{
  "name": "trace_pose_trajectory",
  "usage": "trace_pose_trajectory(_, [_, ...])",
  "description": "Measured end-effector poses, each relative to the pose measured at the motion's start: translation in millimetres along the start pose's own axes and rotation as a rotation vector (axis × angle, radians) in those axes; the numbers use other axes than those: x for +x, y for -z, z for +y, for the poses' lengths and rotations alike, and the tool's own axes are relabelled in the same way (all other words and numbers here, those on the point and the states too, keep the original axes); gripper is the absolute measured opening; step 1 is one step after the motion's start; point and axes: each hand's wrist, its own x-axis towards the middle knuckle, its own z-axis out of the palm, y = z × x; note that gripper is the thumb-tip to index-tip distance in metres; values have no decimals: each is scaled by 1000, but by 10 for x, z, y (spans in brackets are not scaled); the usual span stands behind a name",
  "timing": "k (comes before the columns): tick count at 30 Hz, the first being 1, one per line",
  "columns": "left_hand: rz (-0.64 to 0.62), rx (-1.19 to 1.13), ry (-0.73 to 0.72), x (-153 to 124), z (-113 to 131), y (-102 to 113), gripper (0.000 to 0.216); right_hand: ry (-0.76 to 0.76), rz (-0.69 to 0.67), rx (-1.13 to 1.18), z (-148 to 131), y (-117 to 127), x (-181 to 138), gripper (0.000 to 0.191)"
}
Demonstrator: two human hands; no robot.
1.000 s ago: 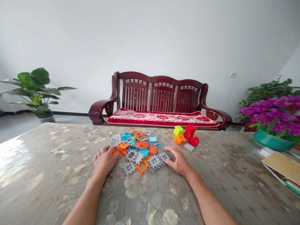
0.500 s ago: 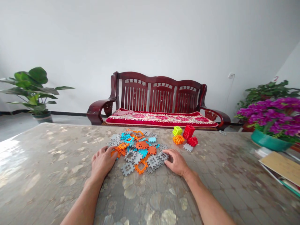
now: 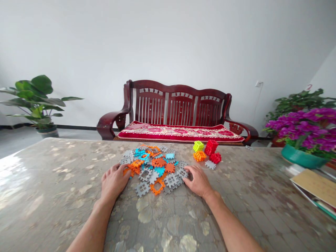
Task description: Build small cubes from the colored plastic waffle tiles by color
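A loose pile of flat, notched plastic building tiles lies on the table, among them a grey tile [image 3: 142, 189], an orange square-holed tile [image 3: 157, 186] and a blue tile [image 3: 160, 170]. My left hand [image 3: 115, 180] rests at the pile's left edge, thumb and fingers apart, beside the orange tiles [image 3: 135, 166]. At the right edge, my right hand [image 3: 197, 180] lies with thumb and forefinger apart, next to the grey tiles [image 3: 181, 173]. Both hands appear to hold nothing; some fingertips are hidden.
Behind the right hand stand a yellow-green block [image 3: 198, 146], an orange block [image 3: 199, 156] and red blocks [image 3: 211, 147], with a grey tile [image 3: 210, 165] in front. Purple flowers in a teal pot [image 3: 301, 157] and a box [image 3: 315, 183] occupy the table's right side. A wooden bench [image 3: 181, 105] stands beyond.
The view has shifted very slightly. Both hands stay in the same places at the pile's sides, and the tiles have not visibly moved.
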Motion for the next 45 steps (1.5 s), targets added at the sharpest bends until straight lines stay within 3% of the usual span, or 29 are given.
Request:
trace_pose_trajectory(9, [-20,-20,14,15,-4,1,50,-62,-8,61,70,21,-12,57])
trace_pose_trajectory(20, [-2,-21,8,19,-18,-20,47,-72,-8,125,80,-32,-19,53])
trace_pose_trajectory(23, [-10,-15,6,23,-18,-18,48,-144,75,149,198,-33,-12,56])
trace_pose_trajectory(28, [-16,-18,14,37,-25,-30,48,-318,375,51,571,122,8,53])
trace_pose_trajectory(33, [-36,-10,23,40,-29,-24,48,-490,498,-125,895,301,-36,51])
trace_pose_trajectory(45, [-50,17,26,34,-10,-2,50,-661,356,-245,953,360,-23,44])
